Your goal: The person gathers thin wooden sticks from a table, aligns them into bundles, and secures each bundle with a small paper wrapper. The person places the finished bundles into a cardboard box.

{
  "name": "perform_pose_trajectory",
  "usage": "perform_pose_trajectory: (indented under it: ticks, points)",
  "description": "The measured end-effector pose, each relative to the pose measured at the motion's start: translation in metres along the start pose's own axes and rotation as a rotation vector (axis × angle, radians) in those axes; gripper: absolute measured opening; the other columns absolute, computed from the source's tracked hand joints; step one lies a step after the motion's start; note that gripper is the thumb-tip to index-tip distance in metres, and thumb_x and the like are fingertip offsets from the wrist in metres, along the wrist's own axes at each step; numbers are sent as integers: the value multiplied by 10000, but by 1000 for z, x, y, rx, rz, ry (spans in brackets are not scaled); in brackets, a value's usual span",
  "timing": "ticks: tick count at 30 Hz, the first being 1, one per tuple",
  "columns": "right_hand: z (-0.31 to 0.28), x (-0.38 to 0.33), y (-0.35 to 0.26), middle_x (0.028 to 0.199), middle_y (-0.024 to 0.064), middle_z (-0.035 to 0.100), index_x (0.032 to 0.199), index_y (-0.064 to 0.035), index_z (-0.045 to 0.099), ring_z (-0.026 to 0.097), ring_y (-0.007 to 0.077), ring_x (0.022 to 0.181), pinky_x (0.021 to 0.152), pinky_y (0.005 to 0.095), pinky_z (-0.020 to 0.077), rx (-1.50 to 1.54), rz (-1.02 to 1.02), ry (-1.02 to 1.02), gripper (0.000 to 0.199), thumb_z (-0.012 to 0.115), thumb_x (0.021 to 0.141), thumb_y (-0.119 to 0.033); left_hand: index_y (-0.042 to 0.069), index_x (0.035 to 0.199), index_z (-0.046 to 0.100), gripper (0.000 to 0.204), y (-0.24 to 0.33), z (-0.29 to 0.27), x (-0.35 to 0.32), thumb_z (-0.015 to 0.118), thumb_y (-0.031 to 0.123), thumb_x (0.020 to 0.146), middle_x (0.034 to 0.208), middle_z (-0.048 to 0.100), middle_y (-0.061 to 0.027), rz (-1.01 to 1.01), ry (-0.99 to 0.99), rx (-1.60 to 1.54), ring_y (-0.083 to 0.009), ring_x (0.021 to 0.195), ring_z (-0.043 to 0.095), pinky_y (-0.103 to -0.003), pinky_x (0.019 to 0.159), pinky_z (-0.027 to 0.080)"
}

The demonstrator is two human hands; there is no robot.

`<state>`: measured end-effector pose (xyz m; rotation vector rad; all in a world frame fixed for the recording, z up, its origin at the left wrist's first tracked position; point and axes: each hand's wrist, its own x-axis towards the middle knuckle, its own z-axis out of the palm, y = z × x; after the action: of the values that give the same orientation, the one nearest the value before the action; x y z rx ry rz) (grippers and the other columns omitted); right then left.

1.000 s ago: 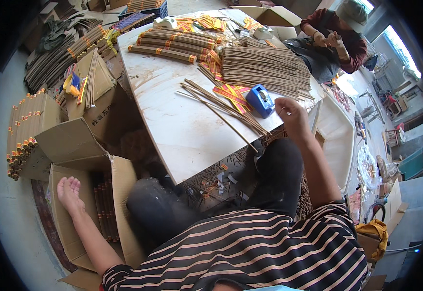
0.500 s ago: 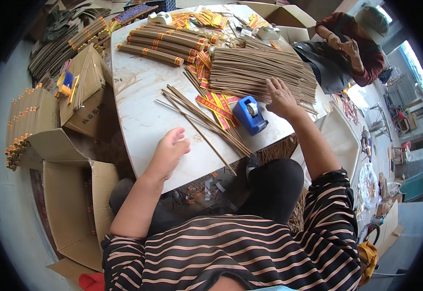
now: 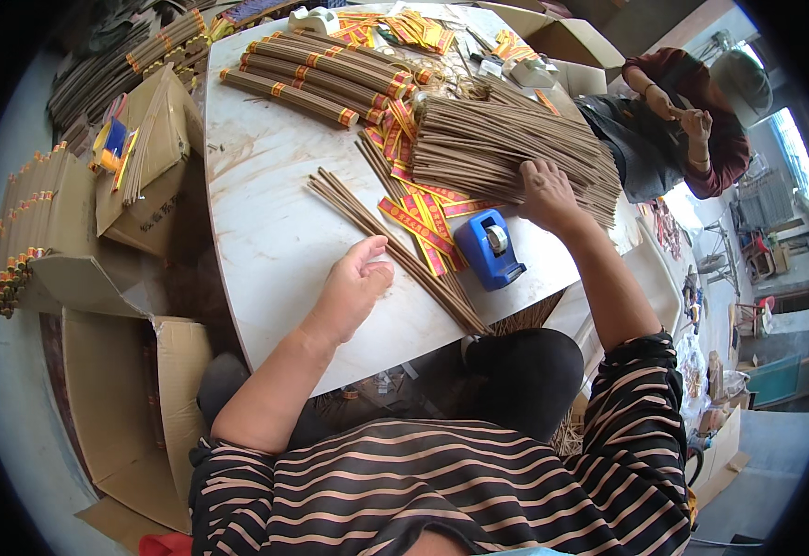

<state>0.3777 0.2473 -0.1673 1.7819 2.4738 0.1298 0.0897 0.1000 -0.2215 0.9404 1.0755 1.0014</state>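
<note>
Brown incense sticks (image 3: pixel 506 144) lie in a broad heap on the white table. My right hand (image 3: pixel 548 196) rests at the heap's near edge, its fingers bent down around some sticks; the fingertips are partly hidden. A small loose bundle of incense sticks (image 3: pixel 404 258) lies slantwise on the table. Just left of it is my left hand (image 3: pixel 353 289), fingers loosely curled, thumb and forefinger apart, with nothing visible in them. Between bundle and right hand stands a blue tape dispenser (image 3: pixel 491 250). Red and yellow paper labels (image 3: pixel 418 222) lie beside it.
Finished bundles with labels (image 3: pixel 316 74) are stacked at the table's far left. More labels (image 3: pixel 414 31) and a white tape dispenser (image 3: pixel 314 20) lie at the back. Cardboard boxes (image 3: pixel 113 398) stand on the left. Another person (image 3: pixel 692 120) sits at the far right.
My left hand has moved right and slightly away, closer to the bundle. Stray sticks askew there now lie in line with it. My right hand's fingers, outstretched before, are now bent into the heap.
</note>
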Motion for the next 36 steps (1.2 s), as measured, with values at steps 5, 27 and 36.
perform_pose_trajectory:
  ticks: [5, 27, 36]
  points:
    - [11, 2, 10, 1004, 131, 563, 997, -53, 522, 516, 292, 1010, 869, 393, 375, -28, -63, 16, 534, 734, 655, -403, -63, 1268, 396, 478, 4, -1, -6, 535, 138, 858, 1218, 488, -168, 16, -17, -29, -154, 986, 521, -276, 833, 454]
    - [-14, 2, 15, 901, 179, 629, 963, -70, 597, 595, 342, 877, 762, 407, 467, 161, -15, -103, 331, 629, 662, -205, -70, 1179, 471, 365, 12, -8, -9, 527, 88, 854, 1126, 537, -166, -16, 29, -32, -172, 910, 569, -283, 769, 504]
    - [-18, 2, 18, 912, 186, 630, 1062, -100, 582, 600, 334, 881, 776, 388, 463, 330, -27, -137, 408, 643, 684, -241, -81, 1163, 475, 369, 14, -9, -9, 534, 104, 849, 1080, 549, -152, -30, 17, -26, -163, 891, 567, -280, 767, 503]
